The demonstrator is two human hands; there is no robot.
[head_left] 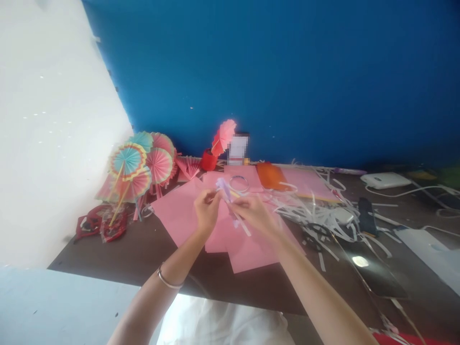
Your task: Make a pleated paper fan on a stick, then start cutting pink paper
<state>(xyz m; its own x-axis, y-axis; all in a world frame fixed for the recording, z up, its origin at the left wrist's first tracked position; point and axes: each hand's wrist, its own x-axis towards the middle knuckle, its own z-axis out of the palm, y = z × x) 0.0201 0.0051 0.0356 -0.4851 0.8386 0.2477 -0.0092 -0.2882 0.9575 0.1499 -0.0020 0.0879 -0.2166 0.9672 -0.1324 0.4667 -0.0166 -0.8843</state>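
A small piece of lilac folded paper (pixel 223 187) is held up between my two hands, over several pink paper sheets (pixel 219 237). My left hand (pixel 207 209) is closed, with thumb and fingertips pinching its left side. From the right, my right hand (pixel 254 212) pinches its lower end with thumb and forefinger. A narrow white strip (pixel 245 227) slants down just below my right fingertips; whether it is attached to the lilac paper, I cannot tell. Close behind my fingers, a roll of tape (pixel 239 183) lies on the pink paper.
Finished paper fans (pixel 127 160) stand at the left beside red plastic-wrapped items (pixel 114 225). Another pink fan (pixel 224 135) rises from a red holder (pixel 208 160) at the back. White paper scraps (pixel 316 211), a phone (pixel 372 266) and a white device (pixel 385 180) with a cable lie right.
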